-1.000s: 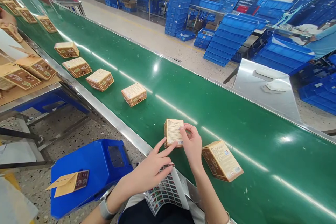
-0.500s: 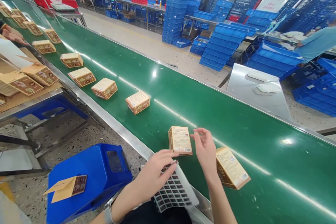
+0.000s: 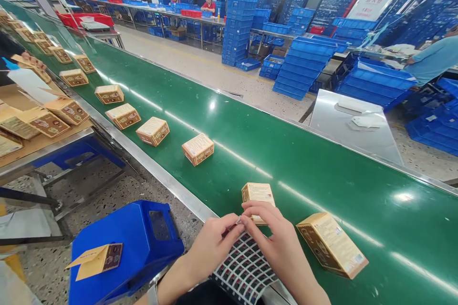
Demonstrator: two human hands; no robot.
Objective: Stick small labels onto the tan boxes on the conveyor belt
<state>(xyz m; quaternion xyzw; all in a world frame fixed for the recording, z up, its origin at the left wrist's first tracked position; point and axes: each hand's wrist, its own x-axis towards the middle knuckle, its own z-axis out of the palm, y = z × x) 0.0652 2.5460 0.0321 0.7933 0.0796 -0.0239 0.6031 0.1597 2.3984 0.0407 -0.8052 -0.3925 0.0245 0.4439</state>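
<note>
A sheet of small dark stickers with white gaps [image 3: 246, 267] hangs curved below my hands, over the near edge of the belt. My left hand [image 3: 220, 238] pinches its top edge between thumb and fingers. Fingertips of my right hand [image 3: 270, 228] are closed at the same top corner, touching the left fingertips; whether a sticker is between them is too small to tell. Just behind the hands a brown and cream carton [image 3: 258, 192] lies on the belt, partly covered by my right hand. Another carton [image 3: 332, 244] lies to the right of that hand.
The green conveyor belt [image 3: 229, 119] runs diagonally, with several cartons such as one carton [image 3: 198, 149] along it. At lower left is a blue plastic stool [image 3: 132, 228] bearing a folded carton [image 3: 102, 259]. A co-worker's hand [image 3: 36, 63] holds a carton at far left.
My right hand has moved left from beside the carton to the sheet's top corner, meeting my left hand. The cartons have shifted rightward in view.
</note>
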